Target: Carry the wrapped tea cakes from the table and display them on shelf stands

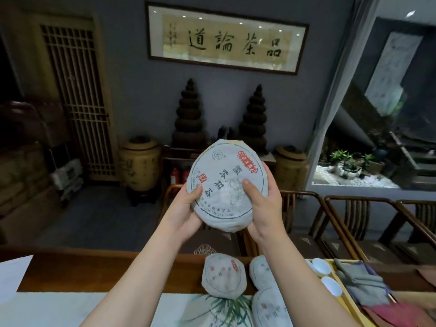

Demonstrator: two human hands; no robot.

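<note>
Matt creased paper-wrapped tea cake (224, 185), polished wooden table (106, 267), glossy white porcelain cups (326, 277), grey cloth (358, 282)

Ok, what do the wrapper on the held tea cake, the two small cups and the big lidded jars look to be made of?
Held tea cake: thin matte paper wrapper, creased and folded at the rim, printed in red and grey; both hands grip it.
Small cups: glossy white, probably glazed porcelain.
Lidded jars: tan, dull sheen with faint markings, likely ceramic; too dim to be sure.

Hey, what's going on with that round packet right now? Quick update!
Both hands, left hand and right hand, grip one wrapped tea cake, lifted above the table. More cakes wait below. No shelf stand in sight.
</note>
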